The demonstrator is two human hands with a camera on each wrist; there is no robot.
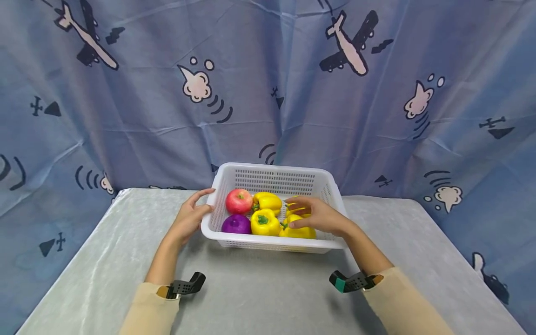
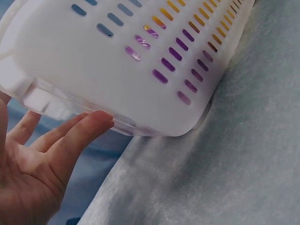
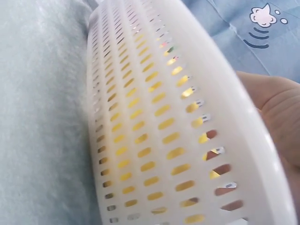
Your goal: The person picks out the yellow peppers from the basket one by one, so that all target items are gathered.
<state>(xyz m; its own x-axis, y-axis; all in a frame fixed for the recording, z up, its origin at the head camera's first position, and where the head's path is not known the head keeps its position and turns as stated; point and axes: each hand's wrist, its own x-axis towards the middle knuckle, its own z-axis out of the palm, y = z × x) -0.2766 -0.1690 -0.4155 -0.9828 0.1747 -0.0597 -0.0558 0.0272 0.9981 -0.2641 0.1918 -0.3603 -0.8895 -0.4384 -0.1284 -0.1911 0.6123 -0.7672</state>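
Observation:
A white plastic basket (image 1: 268, 239) stands on the table with fruit and vegetables in it. My left hand (image 1: 189, 217) touches its left end; in the left wrist view, extended fingers (image 2: 89, 129) lie against the outer wall below the rim. My right hand (image 1: 320, 216) reaches over the front right rim, fingers spread apart from the thumb above two yellow bell peppers. The front one (image 1: 303, 232) shows below the thumb; the back one (image 1: 291, 205) is partly hidden by the fingers. Contact there is unclear. The right wrist view shows mostly the basket wall (image 3: 154, 112).
Left of the right hand lie two more yellow bell peppers, one behind (image 1: 269, 201) and one in front (image 1: 264, 223). A red apple (image 1: 238, 201) and a purple onion-like round (image 1: 236, 224) sit at the basket's left. A blue printed curtain (image 1: 268, 93) hangs behind the cloth-covered table (image 1: 259, 288).

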